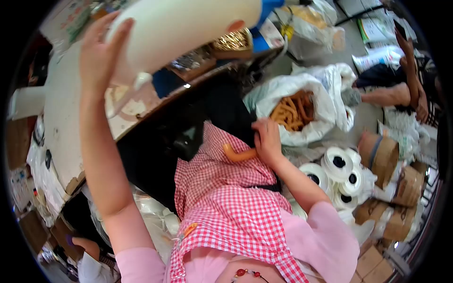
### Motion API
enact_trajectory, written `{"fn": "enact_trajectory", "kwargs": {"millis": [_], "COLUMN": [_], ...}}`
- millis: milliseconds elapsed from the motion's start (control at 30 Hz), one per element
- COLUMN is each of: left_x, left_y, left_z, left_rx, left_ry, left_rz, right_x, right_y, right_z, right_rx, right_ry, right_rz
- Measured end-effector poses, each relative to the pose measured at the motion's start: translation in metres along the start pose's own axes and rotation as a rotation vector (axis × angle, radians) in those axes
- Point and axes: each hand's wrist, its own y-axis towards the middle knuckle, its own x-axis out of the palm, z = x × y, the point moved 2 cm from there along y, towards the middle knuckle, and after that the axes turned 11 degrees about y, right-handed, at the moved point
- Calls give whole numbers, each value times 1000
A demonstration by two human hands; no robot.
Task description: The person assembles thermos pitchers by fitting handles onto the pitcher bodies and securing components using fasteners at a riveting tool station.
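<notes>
My left hand [100,49] is raised at the upper left, its thumb and fingers around the near end of a large white rounded object [184,28]. That object has a blue part [269,10] at its far end and fills the top of the view. Down by my lap, my right hand [268,139] is closed on one end of an orange-brown curved handle [238,154]. The handle's hooked end points left, above my red checked apron [226,198]. Close beyond the right hand, an open white bag [311,127] holds several similar curved handles [292,111].
A worktable [61,118] runs along the left, with a box of gold-coloured small parts [233,41] at its far end. White spools [337,162] and cardboard boxes [377,153] stand at my right. Another person's arm and leg [394,94] show at the far right.
</notes>
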Motion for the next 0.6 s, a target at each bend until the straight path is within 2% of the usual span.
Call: {"fn": "enact_trajectory", "kwargs": {"millis": [33, 67, 100, 133, 167, 233, 300, 400, 433, 467, 533, 567, 600], "left_x": [-3, -4, -4, -4, -7, -13, -17, -27, -26, -25, -19, -17, -18], "left_y": [2, 2, 2, 2, 0, -4, -7, -7, -12, -12, -13, -13, -12], "left_z": [0, 1, 2, 4, 9, 18, 10, 12, 12, 11, 9, 8, 6], "left_rx": [77, 109, 132, 123, 107, 93, 134, -43, -52, -35, -41, -40, -34], "left_ry": [38, 102, 170, 210, 243, 277, 276, 116, 91, 120, 112, 114, 126], "left_rz": [26, 35, 50, 61, 68, -16, 51, -163, -149, -125, -90, -58, -12], "right_x": [-1, 7, 6, 1, 5, 11, -7, -60, -79, -90, -108, -115, -121], "right_y": [-5, -16, -15, -6, -4, 9, 47, 123, 151, 173, 225, 250, 273], "right_z": [-9, -9, -22, -34, -25, -13, -24, -79, -101, -111, -140, -162, -182], "right_rx": [-47, -25, -134, -55, 17, 49, 391, 536, 598, 456, 165, 84, 7], "right_ry": [214, 371, 173, 149, 115, 116, 212, 466, 579, 707, 726, 834, 764], "right_rz": [-141, -391, -542, -543, -653, -705, -734, -595, -548, -511, -432, -455, -430]}}
